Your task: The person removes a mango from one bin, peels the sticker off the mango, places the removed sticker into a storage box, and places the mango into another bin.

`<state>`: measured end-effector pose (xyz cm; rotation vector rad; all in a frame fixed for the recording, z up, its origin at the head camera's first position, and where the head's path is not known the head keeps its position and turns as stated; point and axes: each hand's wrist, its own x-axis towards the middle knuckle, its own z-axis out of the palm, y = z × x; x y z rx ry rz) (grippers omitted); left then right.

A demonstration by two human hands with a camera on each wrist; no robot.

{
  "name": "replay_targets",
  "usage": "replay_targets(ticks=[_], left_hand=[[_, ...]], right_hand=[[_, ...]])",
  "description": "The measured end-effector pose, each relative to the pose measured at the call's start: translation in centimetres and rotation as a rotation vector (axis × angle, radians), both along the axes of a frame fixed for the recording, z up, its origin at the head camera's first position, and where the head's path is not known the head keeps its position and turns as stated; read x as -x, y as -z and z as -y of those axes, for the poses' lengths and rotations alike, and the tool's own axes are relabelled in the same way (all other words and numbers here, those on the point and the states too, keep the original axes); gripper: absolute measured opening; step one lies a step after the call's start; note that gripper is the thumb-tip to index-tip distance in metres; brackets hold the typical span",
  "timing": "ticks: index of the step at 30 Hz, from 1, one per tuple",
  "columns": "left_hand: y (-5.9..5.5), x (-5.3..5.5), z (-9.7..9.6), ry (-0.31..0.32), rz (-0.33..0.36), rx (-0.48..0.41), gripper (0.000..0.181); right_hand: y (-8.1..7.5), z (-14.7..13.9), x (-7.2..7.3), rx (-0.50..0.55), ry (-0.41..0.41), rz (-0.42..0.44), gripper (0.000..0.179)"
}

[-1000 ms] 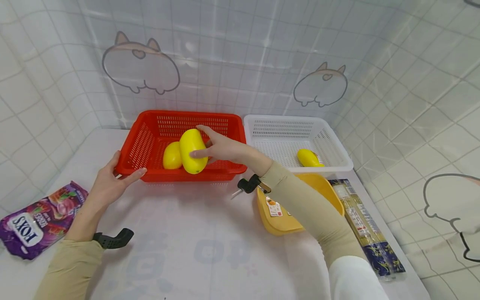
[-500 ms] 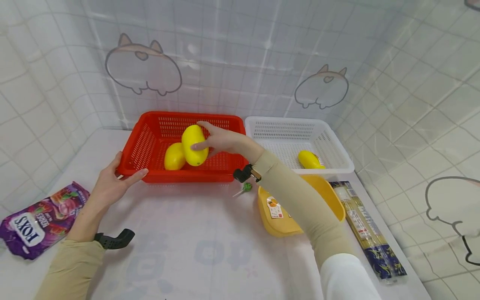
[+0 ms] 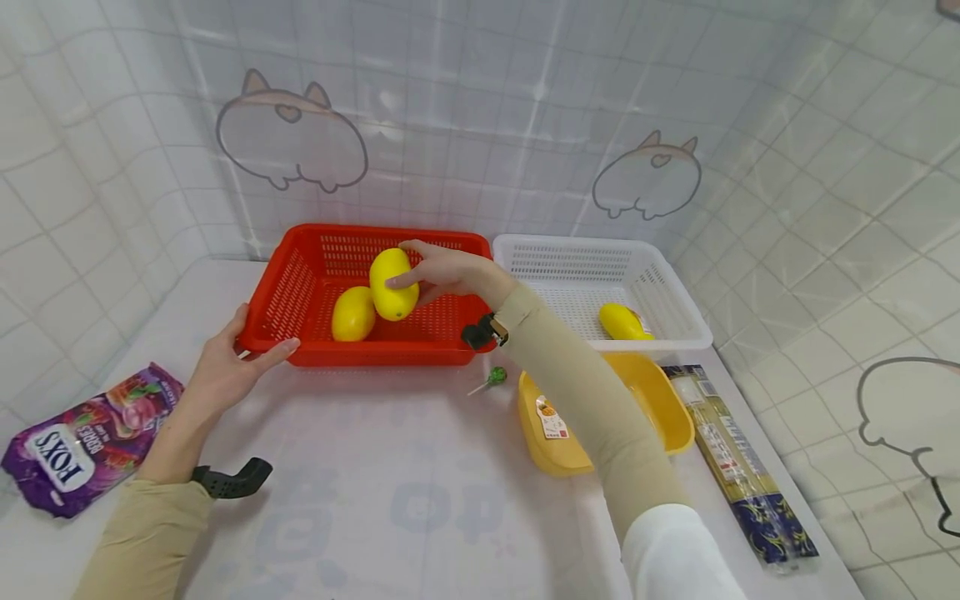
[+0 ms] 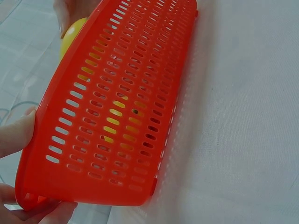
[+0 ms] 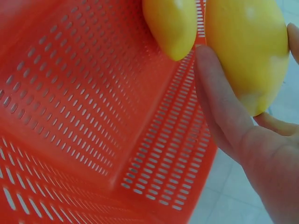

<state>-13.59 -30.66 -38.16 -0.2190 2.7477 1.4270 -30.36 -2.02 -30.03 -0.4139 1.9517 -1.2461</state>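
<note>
My right hand (image 3: 450,275) holds a yellow mango (image 3: 393,285) above the inside of the red basket (image 3: 390,355), thumb on the near side and fingers on the far side. In the right wrist view that mango (image 5: 250,51) sits between thumb and fingers. A second mango (image 3: 353,314) lies in the basket just left of it. My left hand (image 3: 225,367) grips the basket's front left corner. The left wrist view shows the basket's perforated wall (image 4: 107,116) with the left thumb on the rim and fingers curled under it. Yellow shows through its slots.
A white basket (image 3: 562,260) holding a yellow fruit (image 3: 622,322) stands to the right. Nearer are a yellow tub (image 3: 551,454), a green lollipop (image 3: 497,376) and a long clear package (image 3: 731,454). A purple FOX'S bag (image 3: 90,442) lies left. Tile-patterned sheeting rises behind.
My right hand has lifted the mango slightly and moved it farther back over the red basket. The lollipop's green head has come out from behind the wrist camera. The left hand keeps its grip.
</note>
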Motion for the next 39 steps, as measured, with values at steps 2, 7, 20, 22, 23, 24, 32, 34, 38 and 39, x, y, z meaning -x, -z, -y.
replay_targets(ticks=[2, 7, 20, 22, 23, 24, 32, 34, 38, 39], left_hand=[[0.1, 0.0, 0.0, 0.002, -0.001, -0.001, 0.108], [0.1, 0.0, 0.1, 0.002, 0.001, -0.004, 0.108], [0.0, -0.1, 0.3, -0.001, 0.008, -0.009, 0.108], [0.0, -0.1, 0.3, -0.002, 0.01, -0.009, 0.108], [0.0, -0.1, 0.3, -0.001, 0.009, -0.007, 0.108], [0.0, -0.1, 0.3, -0.001, 0.007, -0.005, 0.108], [-0.1, 0.1, 0.1, 0.001, 0.006, -0.001, 0.108], [-0.1, 0.1, 0.0, -0.001, 0.008, -0.002, 0.108], [-0.1, 0.0, -0.1, -0.004, 0.007, -0.003, 0.108], [-0.1, 0.0, -0.1, -0.003, 0.005, -0.002, 0.108]], right_hand=[[0.2, 0.1, 0.3, 0.003, 0.005, 0.015, 0.089], [0.9, 0.3, 1.2, 0.02, 0.022, 0.034, 0.088], [1.8, 1.5, 2.4, 0.034, 0.057, 0.05, 0.089], [2.1, 1.6, 2.8, 0.033, 0.069, 0.058, 0.089], [2.3, 1.6, 3.0, 0.033, 0.075, 0.061, 0.089], [2.4, 1.6, 3.2, 0.033, 0.079, 0.061, 0.089], [4.2, 1.1, 4.3, 0.073, 0.132, 0.127, 0.09], [4.6, 1.0, 4.4, 0.072, 0.129, 0.136, 0.089], [5.2, 0.8, 4.5, 0.041, 0.107, 0.111, 0.087], [5.4, 0.8, 4.4, 0.026, 0.099, 0.102, 0.087]])
